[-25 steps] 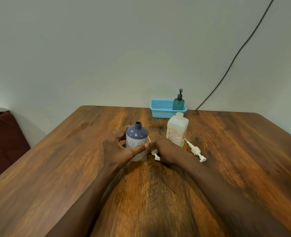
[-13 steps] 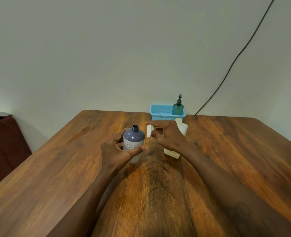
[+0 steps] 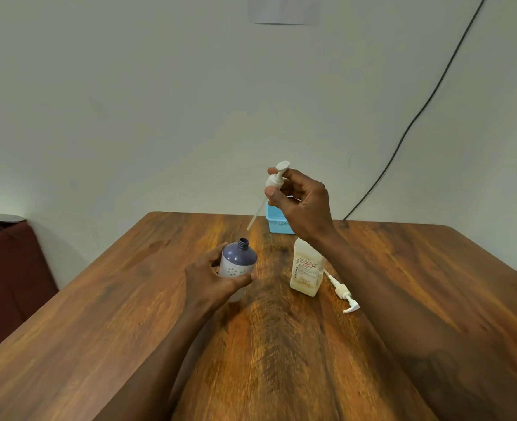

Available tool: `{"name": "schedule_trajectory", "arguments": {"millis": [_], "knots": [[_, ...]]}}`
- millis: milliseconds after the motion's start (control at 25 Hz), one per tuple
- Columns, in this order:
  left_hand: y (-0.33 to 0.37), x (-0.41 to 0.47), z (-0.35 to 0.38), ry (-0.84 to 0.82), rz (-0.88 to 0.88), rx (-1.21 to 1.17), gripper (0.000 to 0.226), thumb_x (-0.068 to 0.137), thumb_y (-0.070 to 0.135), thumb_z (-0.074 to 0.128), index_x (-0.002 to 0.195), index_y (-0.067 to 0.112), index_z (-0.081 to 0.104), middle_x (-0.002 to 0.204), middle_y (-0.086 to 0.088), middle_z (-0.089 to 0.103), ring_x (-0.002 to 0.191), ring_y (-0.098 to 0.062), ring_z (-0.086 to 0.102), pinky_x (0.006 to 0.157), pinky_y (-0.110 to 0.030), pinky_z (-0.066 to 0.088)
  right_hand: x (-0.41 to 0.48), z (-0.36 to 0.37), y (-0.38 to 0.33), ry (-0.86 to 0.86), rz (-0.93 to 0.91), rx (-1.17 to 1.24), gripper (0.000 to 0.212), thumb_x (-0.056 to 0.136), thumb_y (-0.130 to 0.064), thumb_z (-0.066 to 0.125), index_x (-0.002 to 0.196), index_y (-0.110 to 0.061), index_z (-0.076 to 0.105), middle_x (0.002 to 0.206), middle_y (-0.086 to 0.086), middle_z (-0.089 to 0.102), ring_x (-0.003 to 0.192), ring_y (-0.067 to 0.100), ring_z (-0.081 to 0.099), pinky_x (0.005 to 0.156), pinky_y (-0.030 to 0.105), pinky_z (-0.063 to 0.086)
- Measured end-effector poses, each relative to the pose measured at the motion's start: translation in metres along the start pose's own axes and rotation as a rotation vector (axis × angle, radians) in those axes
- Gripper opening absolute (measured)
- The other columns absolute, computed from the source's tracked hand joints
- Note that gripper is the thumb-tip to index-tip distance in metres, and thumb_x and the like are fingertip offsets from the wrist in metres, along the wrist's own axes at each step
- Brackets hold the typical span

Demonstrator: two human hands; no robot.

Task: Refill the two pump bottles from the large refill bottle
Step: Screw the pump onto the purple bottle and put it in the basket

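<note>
A purple-topped bottle [image 3: 238, 259] with an uncapped neck stands on the wooden table [image 3: 99, 314]; my left hand [image 3: 210, 281] is wrapped around its lower body. My right hand [image 3: 301, 205] holds a white pump head [image 3: 275, 177] raised above and to the right of the bottle, its dip tube slanting down-left toward the neck. The large pale refill bottle [image 3: 307, 268] stands just right of the purple bottle, its top hidden behind my right wrist. A second white pump head [image 3: 343, 293] lies on the table to its right.
A blue plastic basket [image 3: 274, 221] sits at the table's far edge, mostly hidden by my right hand. A black cable [image 3: 418, 117] runs down the wall at right. A dark red seat [image 3: 5, 268] is at left beyond the table edge.
My right hand picked the pump head off the table beside the purple bottle and lifted it high above the bottle. The view tilted up. The left hand kept its hold.
</note>
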State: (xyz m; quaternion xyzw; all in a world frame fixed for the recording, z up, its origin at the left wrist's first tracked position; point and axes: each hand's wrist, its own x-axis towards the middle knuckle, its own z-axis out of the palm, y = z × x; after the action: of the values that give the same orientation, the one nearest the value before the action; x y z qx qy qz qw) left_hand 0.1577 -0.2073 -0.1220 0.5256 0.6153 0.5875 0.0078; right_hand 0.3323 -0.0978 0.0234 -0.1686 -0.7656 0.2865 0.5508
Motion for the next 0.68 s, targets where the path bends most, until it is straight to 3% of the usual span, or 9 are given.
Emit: {"name": "schedule_trajectory", "arguments": {"millis": [280,440,560,680], "knots": [[0.012,-0.001,0.001,0.029,0.008,-0.001,0.076,0.061,0.046,0.096,0.129,0.022,0.070,0.108,0.009,0.075,0.096,0.005,0.067,0.077,-0.006,0.051,-0.009,0.005,0.003,-0.076,0.072,0.102,0.037,0.092,-0.012,0.077,0.129,-0.015,0.070,0.109,0.001,0.075,0.100,0.015,0.074,0.080,0.025,0.062],[0.024,0.001,-0.001,0.034,0.054,-0.017,0.086,0.059,0.064,0.085,0.131,0.021,0.069,0.109,0.009,0.075,0.094,0.000,0.069,0.078,-0.014,0.056,-0.015,0.008,0.009,-0.171,0.164,0.152,0.038,0.092,-0.011,0.077,0.129,-0.015,0.071,0.110,0.000,0.077,0.100,0.016,0.076,0.080,0.025,0.062],[0.033,0.006,-0.001,0.052,0.082,-0.001,0.085,0.061,0.066,0.086,0.132,0.023,0.069,0.106,0.012,0.075,0.091,0.002,0.069,0.071,-0.014,0.057,-0.018,0.010,0.014,-0.225,0.240,0.140,0.035,0.095,-0.014,0.074,0.130,-0.014,0.070,0.118,0.001,0.077,0.106,0.015,0.075,0.093,0.035,0.061],[0.041,0.010,0.001,0.057,0.108,0.001,0.078,0.064,0.065,0.088,0.130,0.026,0.070,0.105,0.015,0.075,0.091,0.002,0.070,0.069,-0.015,0.057,-0.021,0.010,0.013,-0.291,0.277,0.120,0.030,0.098,-0.017,0.070,0.128,-0.013,0.072,0.116,-0.008,0.076,0.108,0.003,0.071,0.097,0.030,0.059]]}}
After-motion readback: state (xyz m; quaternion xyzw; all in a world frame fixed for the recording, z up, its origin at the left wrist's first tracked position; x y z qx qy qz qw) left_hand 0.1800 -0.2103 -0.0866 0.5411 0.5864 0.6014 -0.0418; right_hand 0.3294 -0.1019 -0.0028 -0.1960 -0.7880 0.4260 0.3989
